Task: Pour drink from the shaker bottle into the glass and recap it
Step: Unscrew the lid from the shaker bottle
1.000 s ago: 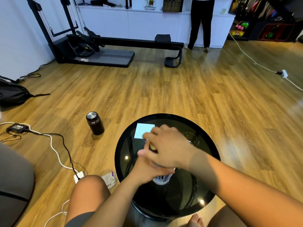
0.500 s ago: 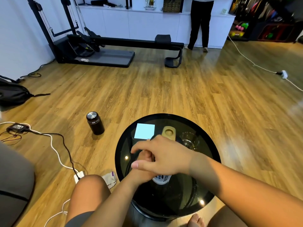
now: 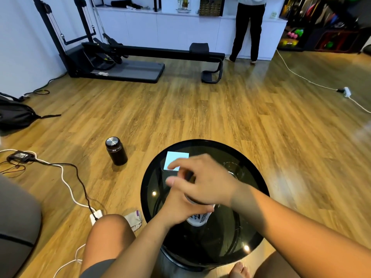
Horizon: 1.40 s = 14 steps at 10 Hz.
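Note:
A white shaker bottle (image 3: 197,219) with a dark logo stands near the middle of the round black glass table (image 3: 202,141). My left hand (image 3: 179,206) is wrapped around its body from the left. My right hand (image 3: 206,182) lies over the bottle's top, fingers curled around the dark lid (image 3: 193,200), of which only the rim shows under the palm. The hand is motion-blurred. An empty clear glass (image 3: 234,171) stands at the table's far right, just beyond my right hand and apart from it.
A pale blue square note (image 3: 177,158) lies at the table's far left. On the floor to the left are a black flask (image 3: 116,150), cables and a charger (image 3: 96,215). My bare knee (image 3: 109,229) is beside the table. A person (image 3: 248,29) stands far back.
My right hand has shifted forward over the bottle's top and now hides a small tan object that showed on the table half a second ago. The left hand keeps its hold.

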Each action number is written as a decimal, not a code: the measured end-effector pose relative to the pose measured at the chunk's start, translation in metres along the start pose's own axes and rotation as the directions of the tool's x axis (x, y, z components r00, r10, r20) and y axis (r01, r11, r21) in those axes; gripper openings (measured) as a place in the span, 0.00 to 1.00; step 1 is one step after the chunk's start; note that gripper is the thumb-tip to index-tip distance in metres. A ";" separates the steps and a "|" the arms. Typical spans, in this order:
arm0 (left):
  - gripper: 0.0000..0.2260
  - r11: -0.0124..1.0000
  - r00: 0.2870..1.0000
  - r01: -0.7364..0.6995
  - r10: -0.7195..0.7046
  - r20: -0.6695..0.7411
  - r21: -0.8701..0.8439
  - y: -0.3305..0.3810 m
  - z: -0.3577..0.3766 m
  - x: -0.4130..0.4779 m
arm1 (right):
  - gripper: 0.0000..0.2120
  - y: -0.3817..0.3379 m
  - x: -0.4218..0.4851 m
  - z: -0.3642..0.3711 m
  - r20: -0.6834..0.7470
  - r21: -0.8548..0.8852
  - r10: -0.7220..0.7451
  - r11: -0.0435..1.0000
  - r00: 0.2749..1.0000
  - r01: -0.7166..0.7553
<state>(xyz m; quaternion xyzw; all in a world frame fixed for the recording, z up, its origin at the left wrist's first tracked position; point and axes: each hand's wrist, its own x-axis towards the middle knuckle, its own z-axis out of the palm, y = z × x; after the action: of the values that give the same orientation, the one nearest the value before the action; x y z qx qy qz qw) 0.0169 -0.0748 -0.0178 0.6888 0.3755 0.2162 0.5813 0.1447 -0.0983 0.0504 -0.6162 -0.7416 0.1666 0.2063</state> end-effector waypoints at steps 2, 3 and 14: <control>0.34 1.000 0.999 0.021 -0.021 0.045 0.002 -0.001 0.001 0.003 | 0.30 0.006 0.001 0.001 0.109 -0.386 0.192 0.912 0.975 -0.137; 0.26 0.999 0.998 0.054 -0.054 0.044 -0.005 -0.006 0.002 0.004 | 0.25 -0.002 0.000 0.002 0.200 -0.101 0.050 0.994 0.978 -0.030; 0.50 0.922 0.972 -0.172 0.216 -0.094 0.346 -0.050 0.021 0.064 | 0.43 0.154 -0.142 0.089 -0.102 -0.013 0.593 0.802 0.799 -0.597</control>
<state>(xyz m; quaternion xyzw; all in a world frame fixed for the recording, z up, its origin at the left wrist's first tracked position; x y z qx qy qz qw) 0.0590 -0.0374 -0.0800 0.7960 0.3736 0.2500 0.4053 0.2514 -0.2090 -0.1171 -0.8293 -0.5039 0.1775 0.1640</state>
